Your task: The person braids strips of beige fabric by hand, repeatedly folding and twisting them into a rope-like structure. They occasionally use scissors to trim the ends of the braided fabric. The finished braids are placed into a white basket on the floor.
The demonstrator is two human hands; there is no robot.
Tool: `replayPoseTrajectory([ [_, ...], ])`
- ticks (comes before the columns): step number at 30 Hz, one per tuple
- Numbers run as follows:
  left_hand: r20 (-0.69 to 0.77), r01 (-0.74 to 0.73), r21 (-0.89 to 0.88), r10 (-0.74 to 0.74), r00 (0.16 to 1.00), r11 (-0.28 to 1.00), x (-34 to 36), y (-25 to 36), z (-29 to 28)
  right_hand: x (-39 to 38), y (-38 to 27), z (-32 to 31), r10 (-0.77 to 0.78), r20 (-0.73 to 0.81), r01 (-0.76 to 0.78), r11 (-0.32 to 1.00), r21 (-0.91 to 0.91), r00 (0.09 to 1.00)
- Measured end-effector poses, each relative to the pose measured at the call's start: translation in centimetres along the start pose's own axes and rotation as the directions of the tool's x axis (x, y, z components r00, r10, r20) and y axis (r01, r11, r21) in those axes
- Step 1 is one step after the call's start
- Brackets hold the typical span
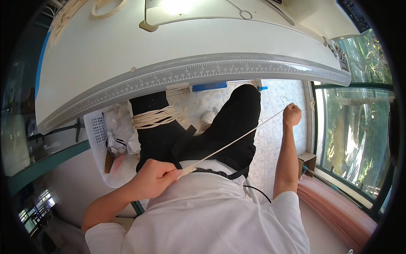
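A thin cream cord is stretched taut on a slant across my lap. My left hand, near my waist, pinches its lower end, where a wider bit of cream fabric shows beside the fingers. Farther out to the right, my right hand is closed in a fist around the upper end. A thin curly strand sticks out above that fist; whether it is thread or wire is hard to tell. Several similar cream cords lie in a bundle across my left thigh.
A white table with a grey ruler edge spans the space ahead, with a sewing machine on it. A white plastic basket holding plastic bags stands left of my legs. Windows and a pink cloth are at right.
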State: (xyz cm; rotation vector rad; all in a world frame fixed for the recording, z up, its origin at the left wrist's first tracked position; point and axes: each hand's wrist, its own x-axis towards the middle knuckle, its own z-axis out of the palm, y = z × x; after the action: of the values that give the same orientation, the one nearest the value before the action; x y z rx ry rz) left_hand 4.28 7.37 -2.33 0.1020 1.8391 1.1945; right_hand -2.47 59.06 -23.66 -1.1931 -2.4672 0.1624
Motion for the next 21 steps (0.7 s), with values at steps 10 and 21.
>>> replayPoseTrajectory([
  [10,-0.052,0.21,-0.144,-0.22,0.974,0.967,-4.8,-0.4,-7.3,3.8,9.9,-1.5,0.301,0.211,-0.229,0.924,-0.307,0.93],
  [21,-0.003,-0.113,-0.412,0.122,0.993,0.904,3.0,1.1,-4.6,-17.2,-20.3,-17.8,-0.971,0.219,0.201,0.234,0.951,0.094],
])
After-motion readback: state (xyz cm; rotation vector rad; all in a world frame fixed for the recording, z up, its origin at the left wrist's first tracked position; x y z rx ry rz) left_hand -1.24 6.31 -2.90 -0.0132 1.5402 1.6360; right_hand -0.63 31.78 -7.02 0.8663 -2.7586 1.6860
